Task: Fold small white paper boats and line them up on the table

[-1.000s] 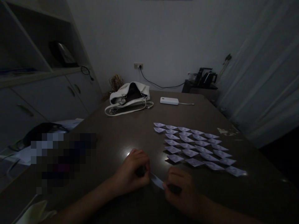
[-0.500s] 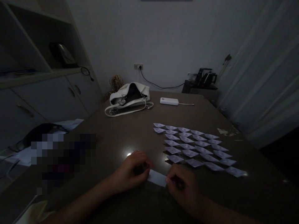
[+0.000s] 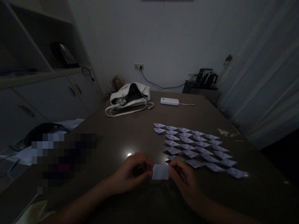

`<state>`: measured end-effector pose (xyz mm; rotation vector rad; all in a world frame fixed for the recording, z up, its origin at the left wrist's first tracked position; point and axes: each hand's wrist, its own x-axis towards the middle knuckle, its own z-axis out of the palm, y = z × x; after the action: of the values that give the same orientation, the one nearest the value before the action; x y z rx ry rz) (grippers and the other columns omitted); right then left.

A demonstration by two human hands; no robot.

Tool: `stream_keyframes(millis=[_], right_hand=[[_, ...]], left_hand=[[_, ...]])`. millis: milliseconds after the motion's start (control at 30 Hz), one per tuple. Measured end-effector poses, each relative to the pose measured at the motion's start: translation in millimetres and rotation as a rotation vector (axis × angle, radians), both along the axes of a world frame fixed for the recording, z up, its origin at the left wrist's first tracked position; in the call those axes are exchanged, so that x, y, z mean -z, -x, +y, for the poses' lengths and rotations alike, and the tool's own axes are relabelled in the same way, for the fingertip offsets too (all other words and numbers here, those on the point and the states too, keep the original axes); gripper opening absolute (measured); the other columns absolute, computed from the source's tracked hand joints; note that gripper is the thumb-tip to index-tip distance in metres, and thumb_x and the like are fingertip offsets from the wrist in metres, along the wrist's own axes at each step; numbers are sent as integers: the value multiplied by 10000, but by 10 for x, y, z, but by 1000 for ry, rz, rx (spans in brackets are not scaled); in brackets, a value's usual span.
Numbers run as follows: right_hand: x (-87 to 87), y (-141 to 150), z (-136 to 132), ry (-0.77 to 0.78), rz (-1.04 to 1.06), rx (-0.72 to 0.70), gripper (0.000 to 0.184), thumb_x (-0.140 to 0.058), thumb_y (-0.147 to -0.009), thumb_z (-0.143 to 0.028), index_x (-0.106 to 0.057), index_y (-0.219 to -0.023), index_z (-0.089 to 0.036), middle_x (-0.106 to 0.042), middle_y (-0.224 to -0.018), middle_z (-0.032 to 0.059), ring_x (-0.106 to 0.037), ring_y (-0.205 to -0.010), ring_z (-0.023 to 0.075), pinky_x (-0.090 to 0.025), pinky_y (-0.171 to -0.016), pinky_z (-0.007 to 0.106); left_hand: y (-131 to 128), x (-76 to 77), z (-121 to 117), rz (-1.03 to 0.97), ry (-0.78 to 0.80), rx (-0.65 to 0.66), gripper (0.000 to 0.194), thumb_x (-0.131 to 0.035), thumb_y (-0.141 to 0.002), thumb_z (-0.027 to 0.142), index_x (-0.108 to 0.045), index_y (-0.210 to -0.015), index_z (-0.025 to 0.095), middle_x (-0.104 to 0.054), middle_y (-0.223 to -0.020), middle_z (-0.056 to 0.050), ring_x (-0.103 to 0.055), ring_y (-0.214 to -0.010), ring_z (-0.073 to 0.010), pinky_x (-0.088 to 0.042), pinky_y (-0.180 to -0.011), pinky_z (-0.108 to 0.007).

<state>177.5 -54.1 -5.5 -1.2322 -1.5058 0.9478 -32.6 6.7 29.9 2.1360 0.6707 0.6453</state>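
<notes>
The paper (image 3: 160,172) lies between the two hands, over the near part of the worktop (image 3: 126,133); whether it touches the surface I cannot tell. The left hand (image 3: 132,171) pinches its left edge between thumb and fingers, and the right hand (image 3: 184,180) pinches the right edge the same way. It looks like a small, flat rectangle, with no boat shape in it yet; any creases are too dim to make out.

Beyond the right hand, more than twenty boats (image 3: 190,153) stand in slanting rows, each apparently finished; the right fingers partly cover one in the nearest row. So most of the visible folding seems done, while this piece looks to be at an early stage, with nearly all its shaping left. No other loose sheets show near the hands.
</notes>
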Motion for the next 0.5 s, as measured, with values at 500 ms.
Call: stream_keyframes(millis=[500], right_hand=[[-22, 72, -11, -43, -262, -180, 104, -530, -836, -230, -568, -760, -170, -523, -622, -17, -473, -540, 109, -341, -477, 206]], left_hand=[[-7, 16, 1, -62, -18, 50, 134, -494, -856, 179, -622, -888, 159, -627, -830, -56, -572, -796, -168, -425, -718, -283]])
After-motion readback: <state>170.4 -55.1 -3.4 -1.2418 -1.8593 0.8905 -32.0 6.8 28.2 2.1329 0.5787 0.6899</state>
